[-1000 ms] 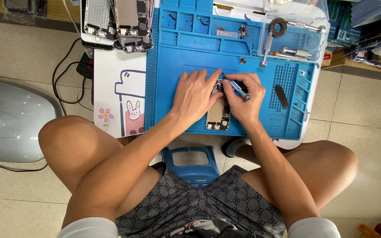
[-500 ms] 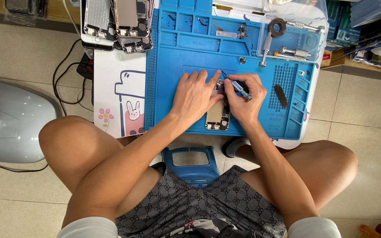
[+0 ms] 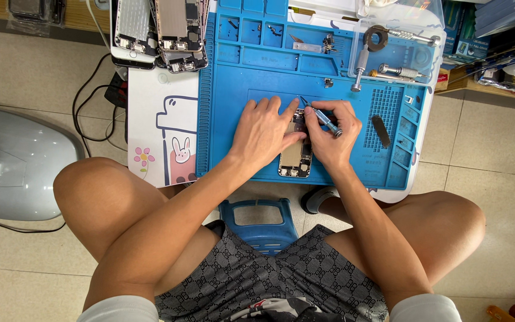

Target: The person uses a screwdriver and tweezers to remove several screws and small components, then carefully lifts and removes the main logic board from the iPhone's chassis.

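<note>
An opened phone (image 3: 296, 156) lies on a blue repair mat (image 3: 233, 107), its insides showing. My left hand (image 3: 263, 131) rests flat over the phone's upper left part and holds it down. My right hand (image 3: 332, 134) grips a small blue-handled screwdriver (image 3: 323, 118), whose tip points at the phone's top end. The two hands touch above the phone, hiding its upper half.
Several stripped phone frames (image 3: 159, 30) lie at the mat's top left. Metal tools (image 3: 382, 56) sit in a clear tray at top right; a dark strip (image 3: 381, 131) lies right of my hand. A grey housing (image 3: 13, 161) is at left, a blue stool (image 3: 260, 223) between my knees.
The screwdriver has shifted slightly in my right hand. Both hands stay on the phone.
</note>
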